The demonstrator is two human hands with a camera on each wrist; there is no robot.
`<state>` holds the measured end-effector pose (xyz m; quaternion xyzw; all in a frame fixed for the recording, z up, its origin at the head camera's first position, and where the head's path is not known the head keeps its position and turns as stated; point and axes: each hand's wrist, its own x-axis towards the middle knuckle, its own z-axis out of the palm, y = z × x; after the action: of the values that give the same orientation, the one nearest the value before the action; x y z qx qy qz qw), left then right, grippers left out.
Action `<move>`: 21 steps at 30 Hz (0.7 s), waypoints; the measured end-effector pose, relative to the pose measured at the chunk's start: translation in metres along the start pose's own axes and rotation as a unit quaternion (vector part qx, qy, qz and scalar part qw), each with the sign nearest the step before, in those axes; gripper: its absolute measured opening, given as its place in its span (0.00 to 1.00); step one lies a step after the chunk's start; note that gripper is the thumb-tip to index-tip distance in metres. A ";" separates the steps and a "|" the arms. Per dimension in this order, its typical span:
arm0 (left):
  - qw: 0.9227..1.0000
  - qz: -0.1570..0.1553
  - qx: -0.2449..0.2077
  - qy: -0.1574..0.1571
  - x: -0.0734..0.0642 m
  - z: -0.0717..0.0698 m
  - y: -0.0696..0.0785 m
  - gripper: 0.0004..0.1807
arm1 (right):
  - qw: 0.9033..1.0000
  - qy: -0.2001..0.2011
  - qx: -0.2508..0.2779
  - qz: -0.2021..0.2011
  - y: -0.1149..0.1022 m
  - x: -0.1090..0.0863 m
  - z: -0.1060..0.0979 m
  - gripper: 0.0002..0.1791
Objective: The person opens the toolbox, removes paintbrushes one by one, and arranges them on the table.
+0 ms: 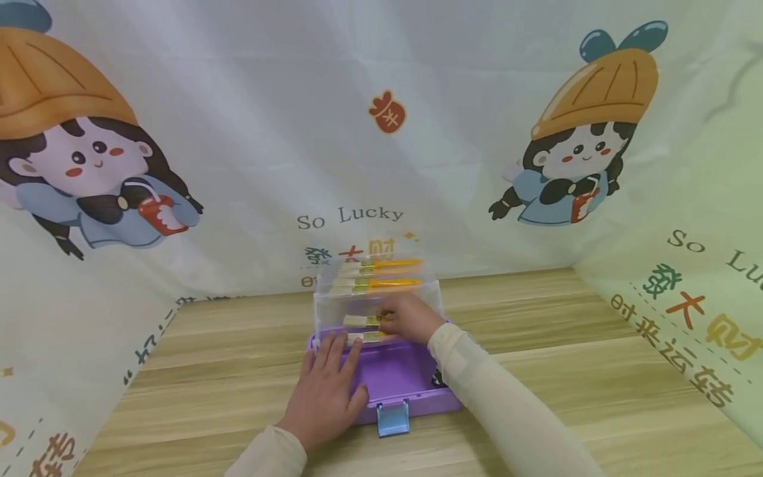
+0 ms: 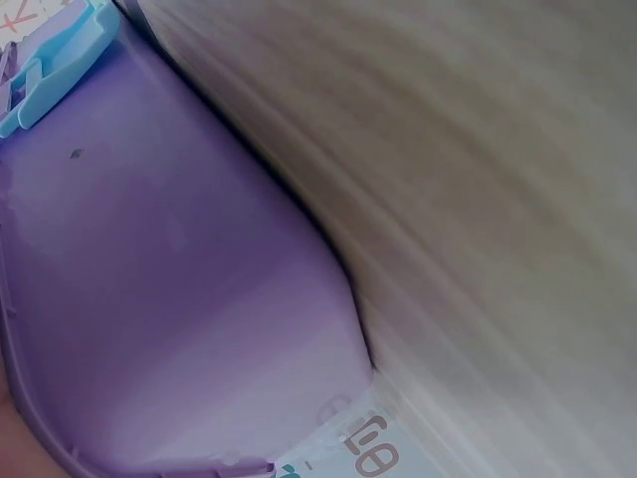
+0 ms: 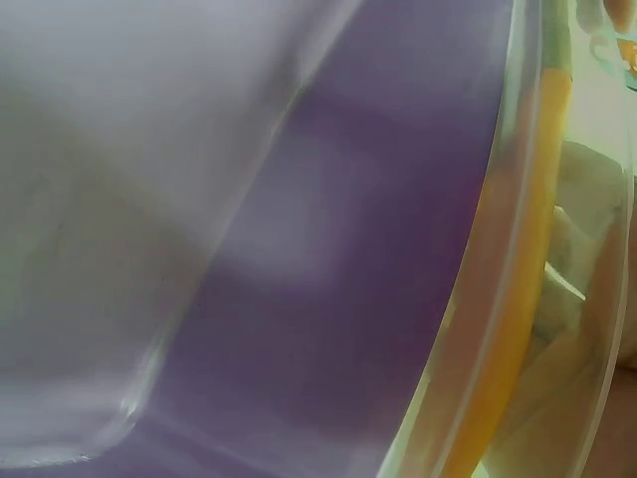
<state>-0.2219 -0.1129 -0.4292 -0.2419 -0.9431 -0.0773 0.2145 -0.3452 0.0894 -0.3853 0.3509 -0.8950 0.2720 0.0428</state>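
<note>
A purple plastic box [image 1: 387, 371] stands open on the table, with a blue latch [image 1: 393, 419] at its front. Clear plastic trays [image 1: 324, 308] rise at its back, and several flat paintbrushes with orange handles [image 1: 395, 285] lie across them. My right hand [image 1: 411, 318] pinches one paintbrush [image 1: 357, 321] by its handle, which the fingers mostly hide. In the right wrist view an orange handle [image 3: 532, 289] shows beside clear plastic. My left hand [image 1: 324, 381] rests with extended fingers on the box's left side, fingertips near the lowest brush. The left wrist view shows the purple box wall [image 2: 179, 259].
A small black-and-white item [image 1: 438, 377] lies at the box's right inner end, partly behind the right sleeve. The wood-grain table [image 1: 238, 358] extends around the box. A printed cloth [image 1: 250, 132] with cartoon figures hangs behind and at both sides.
</note>
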 end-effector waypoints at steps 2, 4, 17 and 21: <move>1.000 0.001 0.001 0.001 -0.001 0.000 0.000 0.35 | 1.000 0.000 0.004 0.004 0.001 0.000 0.001 0.05; 1.000 0.000 0.002 0.000 -0.001 0.001 0.000 0.36 | 1.000 -0.001 0.005 0.006 0.001 0.000 0.002 0.05; 1.000 0.004 0.001 0.006 0.002 0.000 0.001 0.36 | 1.000 -0.014 -0.006 0.014 -0.003 -0.001 -0.003 0.06; 1.000 0.003 0.003 0.004 0.001 0.000 0.001 0.35 | 1.000 -0.008 -0.009 0.012 -0.003 -0.002 -0.001 0.08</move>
<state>-0.2215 -0.1118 -0.4285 -0.2443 -0.9416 -0.0752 0.2192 -0.3424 0.0893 -0.3836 0.3420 -0.9019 0.2617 0.0351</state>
